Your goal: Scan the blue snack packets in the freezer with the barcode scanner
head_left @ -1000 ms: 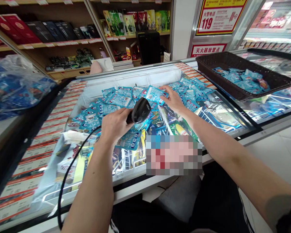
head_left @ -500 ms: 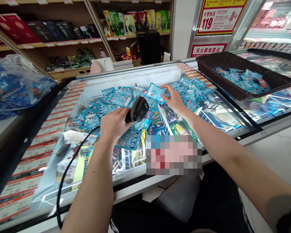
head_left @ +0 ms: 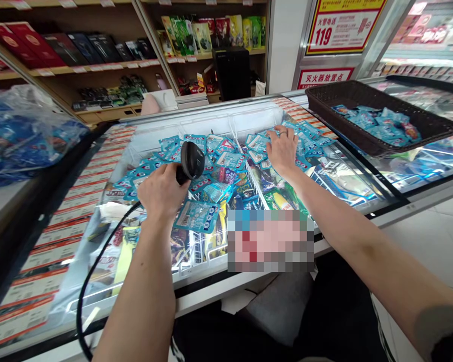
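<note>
My left hand (head_left: 160, 193) is wrapped round the handle of a black corded barcode scanner (head_left: 192, 161), whose head points up and to the right. The scanner is above a spread of flat blue snack packets (head_left: 230, 160) on the glass top of a chest freezer. Over the right part of that spread, my right hand (head_left: 283, 148) reaches down, fingers apart and slightly bent, with the fingertips at the packets. Beside its thumb lies a blue packet (head_left: 257, 143). Closer to me, another blue packet (head_left: 197, 216) lies flat.
A brown woven basket (head_left: 385, 143) with blue packets stands at the right. To the left sits a clear plastic bag (head_left: 26, 136) full of blue packs. The scanner's black cable (head_left: 94, 271) loops down at the left. Price labels (head_left: 56, 241) line the freezer's left side.
My right hand has let go of the blue packet it held up and moved right, onto the other packets. My left hand has drawn the scanner leftward.
</note>
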Tool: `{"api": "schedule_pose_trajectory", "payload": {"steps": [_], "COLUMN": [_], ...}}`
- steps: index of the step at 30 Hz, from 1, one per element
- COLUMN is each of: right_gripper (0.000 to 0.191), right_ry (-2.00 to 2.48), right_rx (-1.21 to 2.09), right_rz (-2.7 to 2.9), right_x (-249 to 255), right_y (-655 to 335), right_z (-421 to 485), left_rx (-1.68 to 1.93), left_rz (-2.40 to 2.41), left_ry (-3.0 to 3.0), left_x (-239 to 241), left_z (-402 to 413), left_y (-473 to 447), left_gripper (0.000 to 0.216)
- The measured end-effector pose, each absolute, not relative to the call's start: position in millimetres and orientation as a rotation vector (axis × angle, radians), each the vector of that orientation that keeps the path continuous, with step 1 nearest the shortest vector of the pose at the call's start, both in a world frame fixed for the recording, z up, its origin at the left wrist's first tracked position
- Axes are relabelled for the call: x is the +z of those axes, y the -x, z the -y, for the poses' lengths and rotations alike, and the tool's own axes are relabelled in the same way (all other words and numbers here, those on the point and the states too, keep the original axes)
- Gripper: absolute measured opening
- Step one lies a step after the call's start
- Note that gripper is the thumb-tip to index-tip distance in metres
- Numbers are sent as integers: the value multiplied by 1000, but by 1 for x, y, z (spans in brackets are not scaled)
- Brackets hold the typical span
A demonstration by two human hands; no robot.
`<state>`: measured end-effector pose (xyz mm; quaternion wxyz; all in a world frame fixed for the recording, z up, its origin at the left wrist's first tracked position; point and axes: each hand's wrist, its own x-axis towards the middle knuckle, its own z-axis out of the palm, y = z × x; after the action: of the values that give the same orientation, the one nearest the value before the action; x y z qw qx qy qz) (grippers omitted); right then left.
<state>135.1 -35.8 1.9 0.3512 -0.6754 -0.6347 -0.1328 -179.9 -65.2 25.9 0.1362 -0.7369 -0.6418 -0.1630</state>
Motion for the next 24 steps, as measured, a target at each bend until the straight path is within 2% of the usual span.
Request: {"api": "schedule_pose_trajectory", "payload": {"steps": [5,9,15,24], "right_gripper": [44,41,51,40], "right_ry": [1499,1345,1350,1419], "right_rx": [-264,-131,-22,-35], "right_rz": [2086,2318,2209,2164], "right_x": [3,-7,-11,-14], "right_y": [-115,-107,-109,-105], "right_z": [40,37,34,33], "left_rx": [-428,-397,-455,-441], "left_rz": [1884,1860,1734,1717], "left_ry": [2117,2099,2117,2170], "left_x": [25,24,27,30], "left_z": [65,65,67,71], "left_y": [180,180,181,174], "left_gripper": [45,43,40,37]}}
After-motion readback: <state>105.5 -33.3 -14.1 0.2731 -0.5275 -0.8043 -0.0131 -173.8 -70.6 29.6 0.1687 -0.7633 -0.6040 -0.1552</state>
